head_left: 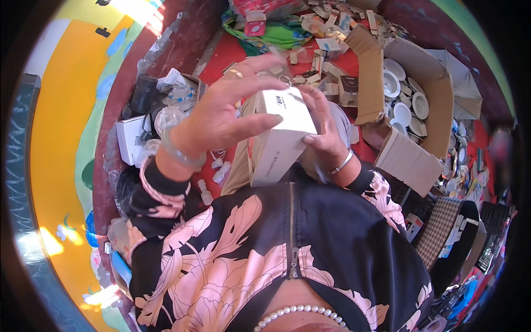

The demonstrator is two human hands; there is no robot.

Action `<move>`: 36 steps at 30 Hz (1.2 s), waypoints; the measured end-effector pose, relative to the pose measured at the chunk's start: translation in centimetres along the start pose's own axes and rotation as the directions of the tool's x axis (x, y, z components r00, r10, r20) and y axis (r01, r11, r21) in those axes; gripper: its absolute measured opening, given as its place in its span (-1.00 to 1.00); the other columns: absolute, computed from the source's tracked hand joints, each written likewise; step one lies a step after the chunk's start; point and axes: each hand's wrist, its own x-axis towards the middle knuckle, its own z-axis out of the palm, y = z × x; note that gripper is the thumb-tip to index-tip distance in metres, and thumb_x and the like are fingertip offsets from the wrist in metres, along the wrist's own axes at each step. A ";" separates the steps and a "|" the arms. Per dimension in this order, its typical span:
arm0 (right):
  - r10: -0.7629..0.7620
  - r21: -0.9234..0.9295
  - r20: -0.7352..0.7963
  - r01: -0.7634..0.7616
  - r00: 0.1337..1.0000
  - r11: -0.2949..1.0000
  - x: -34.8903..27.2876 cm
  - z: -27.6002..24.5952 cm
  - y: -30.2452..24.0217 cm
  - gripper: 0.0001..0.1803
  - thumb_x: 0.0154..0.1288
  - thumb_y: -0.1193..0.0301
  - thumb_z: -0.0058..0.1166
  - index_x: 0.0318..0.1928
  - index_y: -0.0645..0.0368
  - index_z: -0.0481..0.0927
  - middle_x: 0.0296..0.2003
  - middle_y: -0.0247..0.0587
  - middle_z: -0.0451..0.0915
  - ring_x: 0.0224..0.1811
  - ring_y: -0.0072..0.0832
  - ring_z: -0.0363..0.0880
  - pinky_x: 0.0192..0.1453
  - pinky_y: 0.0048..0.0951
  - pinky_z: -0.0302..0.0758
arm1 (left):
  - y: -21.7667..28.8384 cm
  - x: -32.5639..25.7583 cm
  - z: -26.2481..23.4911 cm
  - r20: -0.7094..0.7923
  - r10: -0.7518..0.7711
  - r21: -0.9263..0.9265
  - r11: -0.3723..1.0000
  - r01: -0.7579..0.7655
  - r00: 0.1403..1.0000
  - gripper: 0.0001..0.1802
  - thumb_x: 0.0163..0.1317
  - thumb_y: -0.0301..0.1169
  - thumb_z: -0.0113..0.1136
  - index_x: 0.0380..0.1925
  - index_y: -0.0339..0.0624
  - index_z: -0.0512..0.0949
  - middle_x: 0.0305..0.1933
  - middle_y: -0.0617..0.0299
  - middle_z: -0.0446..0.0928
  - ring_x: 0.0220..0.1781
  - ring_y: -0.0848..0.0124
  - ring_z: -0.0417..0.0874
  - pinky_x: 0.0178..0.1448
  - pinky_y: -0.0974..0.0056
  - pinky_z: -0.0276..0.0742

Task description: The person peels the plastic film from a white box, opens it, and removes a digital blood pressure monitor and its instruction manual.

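A white carton (276, 149) with small dark print stands tilted over my lap, its top end facing up. My right hand (326, 133) grips it, thumb on the near right edge and fingers along the far right side. My left hand (221, 110) is at the carton's upper left with its fingers spread. Its thumb and index finger reach the top end, and another finger is smeared by motion. Whether the left hand presses on the carton is unclear. The carton's far side and base are partly hidden.
On the right stands an open cardboard box (448, 105) with several round white fixtures (402, 113). Small cartons and packets (332, 33) litter the red floor cover ahead. To the left are a white box (131, 138) and clear plastic bags (180, 97) beside the painted wall (61, 138).
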 end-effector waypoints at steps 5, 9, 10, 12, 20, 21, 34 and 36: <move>-0.003 -0.038 0.095 0.006 0.995 0.999 0.8 -0.6 0.3 0.29 -0.34 0.15 0.41 0.42 0.29 -0.04 0.34 -0.02 0.14 0.44 -0.23 0.06 0.49 -0.31 -0.06 | -2.4 2.0 0.2 0.366 0.072 -0.008 0.997 -0.074 0.928 -0.70 0.33 -0.27 0.01 -0.14 -0.27 0.53 0.04 -0.07 0.48 0.14 0.02 0.44 0.23 0.12 0.32; 0.046 -0.104 0.139 -0.032 0.989 0.994 0.7 -1.9 0.2 0.40 -0.39 0.06 0.46 0.45 0.32 -0.09 0.38 -0.04 0.08 0.47 -0.29 -0.01 0.50 -0.33 -0.10 | -4.1 2.4 2.3 0.358 0.091 -0.046 0.996 -0.079 0.929 -0.70 0.36 -0.24 -0.07 -0.18 -0.25 0.49 -0.17 -0.02 0.43 -0.06 0.02 0.44 0.09 0.12 0.36; 0.035 -0.125 0.148 -0.016 0.988 0.992 0.8 -2.3 0.4 0.42 -0.40 0.03 0.47 0.45 0.32 -0.10 0.38 -0.05 0.08 0.48 -0.29 -0.02 0.50 -0.33 -0.10 | -4.4 2.3 2.6 0.339 0.101 -0.054 0.995 -0.088 0.935 -0.72 0.34 -0.26 -0.07 -0.18 -0.25 0.49 -0.17 -0.03 0.43 -0.06 0.01 0.44 0.09 0.12 0.36; 0.026 -0.152 0.177 0.002 0.984 0.988 1.0 -2.7 0.4 0.46 -0.42 0.00 0.49 0.46 0.31 -0.11 0.39 -0.06 0.08 0.48 -0.30 -0.01 0.50 -0.34 -0.10 | -4.7 2.3 3.1 0.302 0.121 -0.069 0.992 -0.106 0.946 -0.74 0.31 -0.30 -0.06 -0.20 -0.25 0.49 -0.18 -0.03 0.43 -0.07 -0.01 0.43 0.08 0.11 0.36; 0.072 -0.237 0.285 -0.003 0.956 0.972 1.1 -1.5 -0.8 0.38 -0.36 0.20 0.50 0.46 0.30 -0.10 0.33 -0.09 0.23 0.41 -0.33 0.15 0.47 -0.35 0.02 | -3.0 3.7 2.8 0.400 0.342 -0.124 0.939 -0.319 0.850 -0.82 0.11 -0.35 0.00 -0.48 -0.27 0.42 -0.38 0.02 0.35 -0.23 0.02 0.41 -0.06 0.06 0.36; -0.007 -0.372 0.316 0.131 0.949 0.919 1.3 -1.5 -1.0 0.34 -0.35 0.19 0.47 0.45 0.29 -0.07 0.30 -0.06 0.27 0.39 -0.32 0.20 0.45 -0.35 0.07 | -2.5 3.9 2.5 0.434 0.330 -0.113 0.943 -0.313 0.838 -0.82 0.10 -0.35 0.01 -0.52 -0.26 0.40 -0.40 0.03 0.34 -0.25 0.03 0.40 -0.08 0.05 0.36; -0.024 -0.272 0.208 0.081 0.978 0.959 -0.4 -1.7 -0.1 0.27 -0.38 0.28 0.50 0.39 0.31 0.05 0.31 -0.07 0.19 0.38 -0.32 0.20 0.43 -0.30 0.16 | -3.4 3.7 3.6 0.443 0.262 -0.161 0.964 -0.211 0.858 -0.81 0.06 -0.37 0.08 -0.62 -0.20 0.37 -0.43 0.09 0.33 -0.31 0.09 0.37 -0.18 0.08 0.33; -0.035 -0.336 0.246 0.119 0.969 0.934 -0.1 -2.1 -0.5 0.27 -0.36 0.28 0.49 0.40 0.30 0.01 0.33 -0.07 0.16 0.40 -0.31 0.17 0.44 -0.27 0.14 | -3.2 4.2 3.3 0.476 0.232 -0.125 0.973 -0.196 0.848 -0.84 0.04 -0.40 0.11 -0.60 -0.20 0.40 -0.40 0.09 0.36 -0.28 0.08 0.39 -0.15 0.08 0.36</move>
